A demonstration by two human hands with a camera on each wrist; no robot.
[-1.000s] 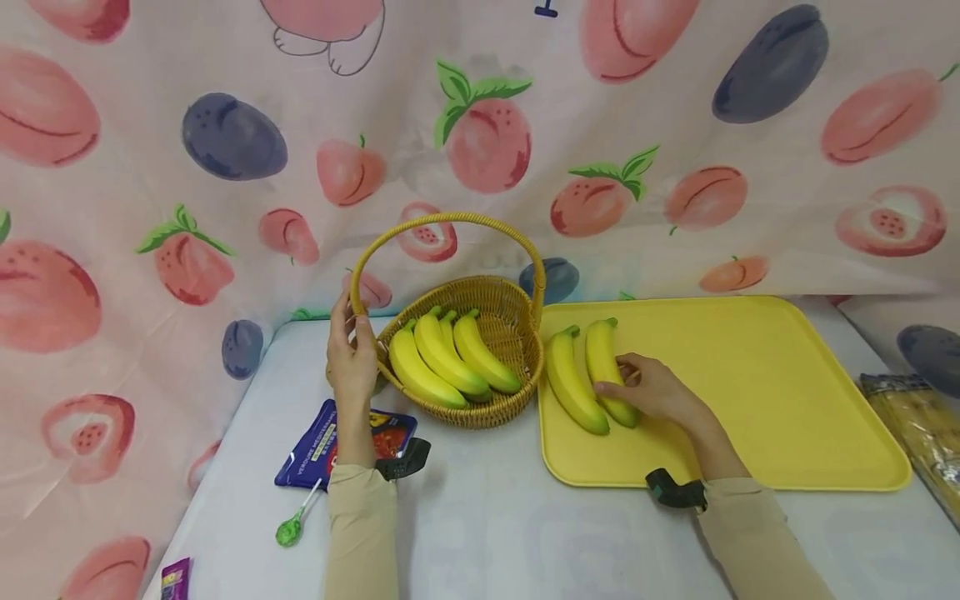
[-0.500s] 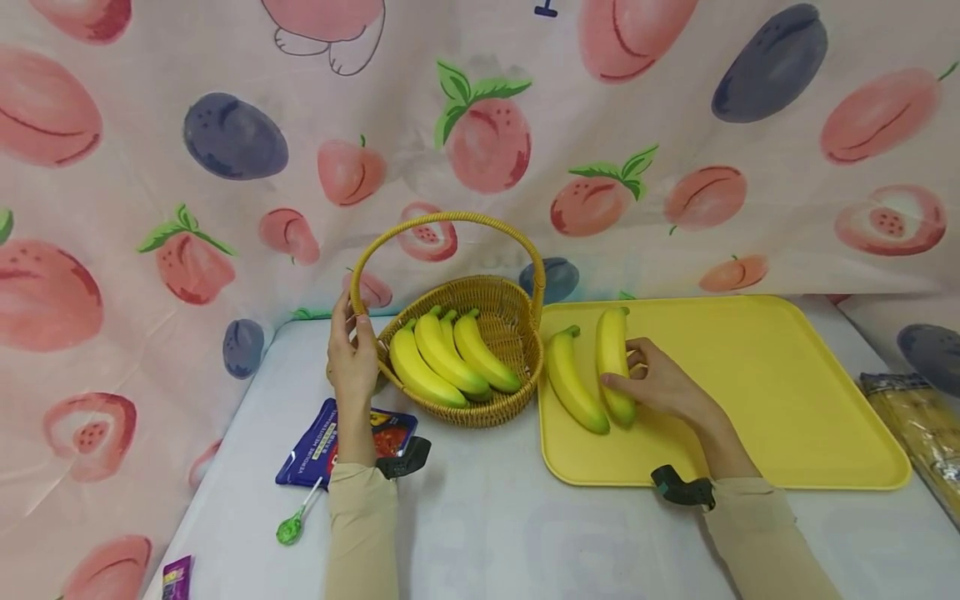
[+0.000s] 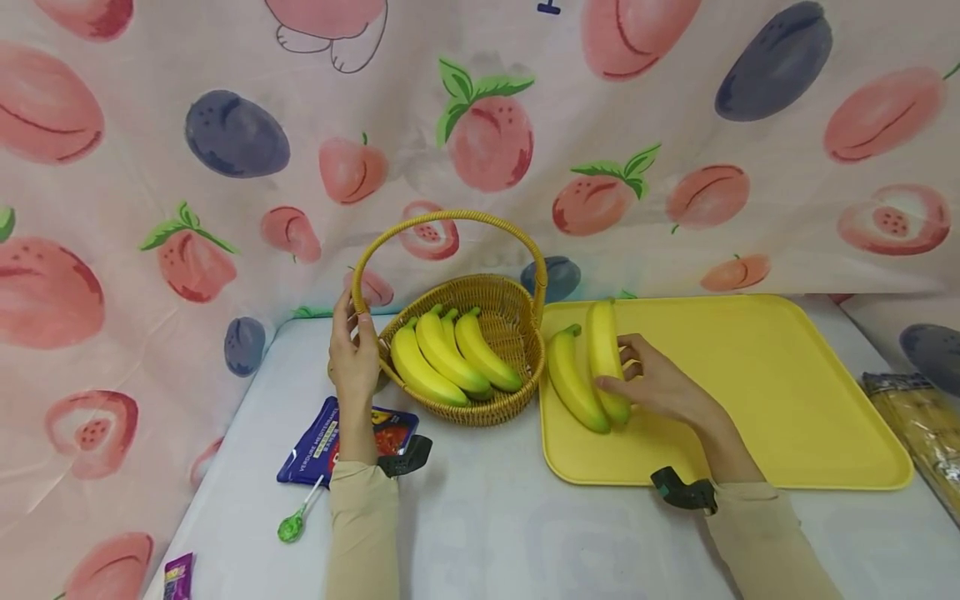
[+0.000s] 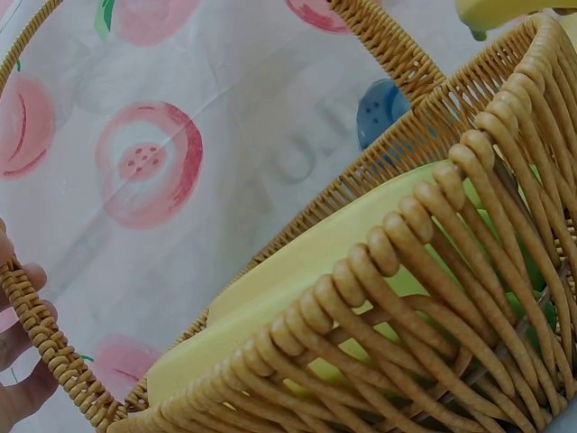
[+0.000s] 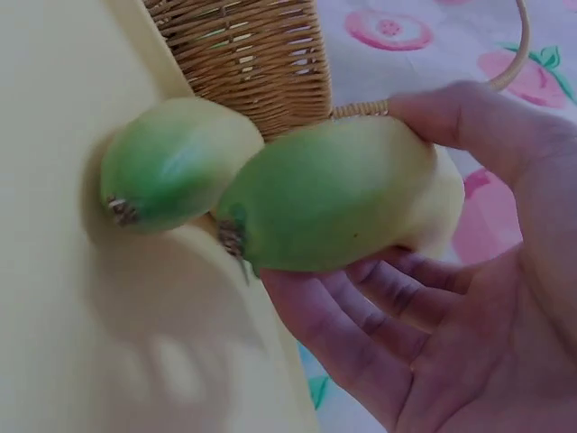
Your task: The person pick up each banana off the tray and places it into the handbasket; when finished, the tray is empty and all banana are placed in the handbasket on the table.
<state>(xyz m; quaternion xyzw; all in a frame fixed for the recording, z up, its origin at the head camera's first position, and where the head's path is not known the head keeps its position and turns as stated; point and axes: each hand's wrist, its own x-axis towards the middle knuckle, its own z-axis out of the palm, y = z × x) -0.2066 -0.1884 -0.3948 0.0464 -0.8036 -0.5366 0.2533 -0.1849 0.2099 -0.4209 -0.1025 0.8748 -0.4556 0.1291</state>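
Lying on the surface [image 3: 510, 533], the tray [image 3: 765, 392] reaches close beside the basket [image 3: 512, 408]. A packet [image 3: 315, 446] lies near the basket, partly hidden. The left hand [image 3: 355, 358] curls its fingers [image 4: 13, 341] round the handle [image 3: 455, 216]; the right hand [image 3: 656, 385] grips one banana [image 3: 603, 342] over the tray, just beside a second banana [image 3: 572, 383]. Four other bananas [image 3: 446, 354] show inside the basket. A lollipop [image 3: 291, 527] lies near the packet.

Legible marking: flat blue plastic packet [image 3: 315, 447].
The packet bore "VERDURE MEDITERRAN…" in white capitals, its ending unclear; the adjacent pale label strip [image 3: 326, 439] carried characters too small to read. The small purple rectangular wrapper [image 3: 178, 577] and pink fruit-printed fabric backdrop [image 4: 243, 108] showed illegible lettering.
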